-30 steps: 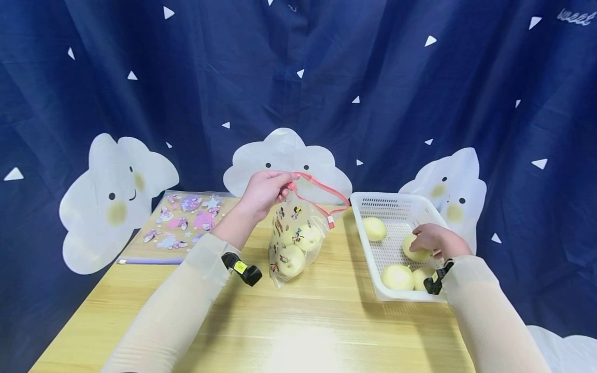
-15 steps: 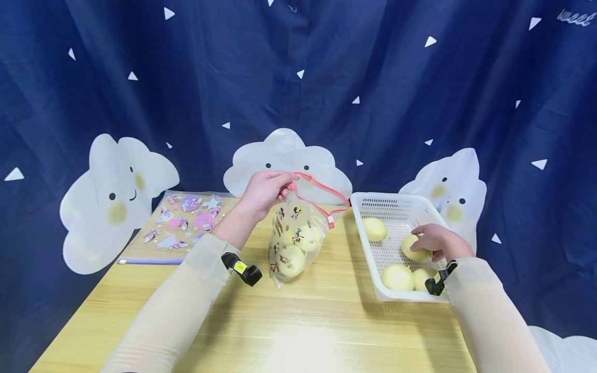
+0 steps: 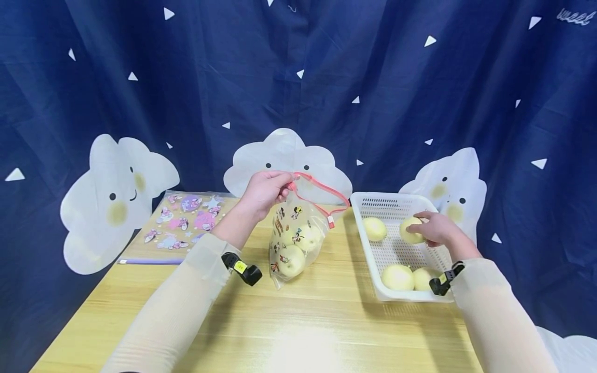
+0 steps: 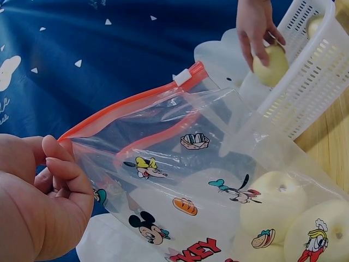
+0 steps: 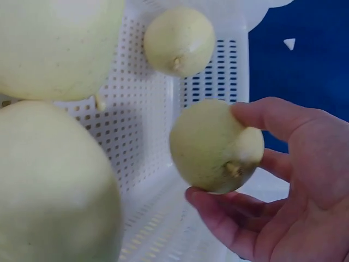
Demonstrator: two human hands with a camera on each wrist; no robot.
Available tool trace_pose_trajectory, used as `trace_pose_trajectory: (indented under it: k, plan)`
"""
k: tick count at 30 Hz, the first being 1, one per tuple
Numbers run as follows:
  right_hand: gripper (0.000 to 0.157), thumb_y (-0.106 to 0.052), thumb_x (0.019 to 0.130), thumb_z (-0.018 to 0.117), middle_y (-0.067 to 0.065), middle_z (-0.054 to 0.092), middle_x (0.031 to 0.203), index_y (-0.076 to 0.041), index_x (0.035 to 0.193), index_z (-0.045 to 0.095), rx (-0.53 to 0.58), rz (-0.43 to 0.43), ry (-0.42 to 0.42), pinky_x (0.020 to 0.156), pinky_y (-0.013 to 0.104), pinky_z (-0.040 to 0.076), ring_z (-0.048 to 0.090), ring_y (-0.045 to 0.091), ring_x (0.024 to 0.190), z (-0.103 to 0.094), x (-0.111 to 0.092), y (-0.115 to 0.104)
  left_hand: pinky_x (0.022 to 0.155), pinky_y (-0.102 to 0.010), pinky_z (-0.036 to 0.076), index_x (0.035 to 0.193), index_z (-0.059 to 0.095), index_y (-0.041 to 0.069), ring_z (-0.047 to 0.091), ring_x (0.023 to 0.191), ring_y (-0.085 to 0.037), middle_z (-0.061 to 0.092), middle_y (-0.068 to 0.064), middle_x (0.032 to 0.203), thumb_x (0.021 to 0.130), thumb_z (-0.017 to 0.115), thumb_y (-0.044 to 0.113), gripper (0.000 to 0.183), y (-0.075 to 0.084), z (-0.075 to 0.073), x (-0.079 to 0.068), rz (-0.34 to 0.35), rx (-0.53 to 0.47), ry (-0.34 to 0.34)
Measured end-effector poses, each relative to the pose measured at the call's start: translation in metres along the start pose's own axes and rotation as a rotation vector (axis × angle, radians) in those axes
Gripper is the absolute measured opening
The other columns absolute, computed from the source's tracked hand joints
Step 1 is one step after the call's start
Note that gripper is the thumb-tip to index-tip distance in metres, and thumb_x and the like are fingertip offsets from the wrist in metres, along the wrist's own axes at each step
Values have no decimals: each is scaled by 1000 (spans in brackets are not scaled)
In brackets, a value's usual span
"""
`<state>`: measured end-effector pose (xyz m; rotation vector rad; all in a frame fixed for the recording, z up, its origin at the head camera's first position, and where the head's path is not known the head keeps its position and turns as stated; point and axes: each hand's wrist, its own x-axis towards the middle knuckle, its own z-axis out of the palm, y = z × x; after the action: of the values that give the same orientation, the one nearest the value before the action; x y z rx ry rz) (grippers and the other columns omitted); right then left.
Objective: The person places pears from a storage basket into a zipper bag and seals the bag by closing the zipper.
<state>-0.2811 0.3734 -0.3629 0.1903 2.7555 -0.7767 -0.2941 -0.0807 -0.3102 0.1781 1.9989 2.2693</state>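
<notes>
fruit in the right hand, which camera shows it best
The right wrist view: there the fruit is large, its stem plainly visible. The head view shows it small, partly behind the right hand; the left wrist view, also small, partly behind that hand.

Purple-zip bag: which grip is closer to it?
Left. The left grip is just right of the purple-zip bag, pinching the red-zip bag; the right grip is farther right, at the white basket.

Flat printed bag (image 3: 186,223) lies at the wooden table's (image 3: 364,331) far left corner, purple strip (image 3: 151,261) toward the near edge. Beyond the far edge: navy curtain (image 3: 261,83) with white clouds (image 3: 285,150), small white triangles (image 3: 430,41).
</notes>
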Motion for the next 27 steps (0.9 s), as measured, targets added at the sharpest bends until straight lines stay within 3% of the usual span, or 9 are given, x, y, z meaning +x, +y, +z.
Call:
trace_pose_trajectory:
  k: [6,12,19,22,27]
  plan:
    - [85,-50,109,62,21,68,109,5,167,32,16,-75,100,76,35,63,70,30,92,-3,-3,-9,57,-14,43,120,78,-2,52,62,-2,68,6,73,109,64,12,23,0,0,0,-4,1,-2]
    - [82,-44,112,60,33,63,131,4,170,26,176,-148,138,76,28,63,71,24,90,-1,-9,-24,56,-13,43,124,76,-5,52,61,-2,68,5,73,109,64,12,26,0,-1,0,-3,1,-2]
    - [83,-48,112,60,36,55,148,-6,174,25,212,-232,209,80,21,61,69,32,111,0,-19,-46,56,-14,44,123,78,-4,52,60,-1,67,6,71,107,66,11,25,0,1,1,-3,13,10]
    - [82,-51,111,61,33,54,147,-10,174,28,226,-259,258,78,18,59,71,30,106,0,-25,-59,57,-14,44,122,79,-3,51,60,-2,67,6,70,106,67,11,24,0,1,1,-3,13,13]
    - [76,-47,108,67,30,55,148,-17,171,38,310,-330,326,76,19,61,68,11,92,3,-35,-85,58,-15,43,118,79,-2,51,60,-2,66,6,70,107,67,12,22,1,0,0,-2,13,5]
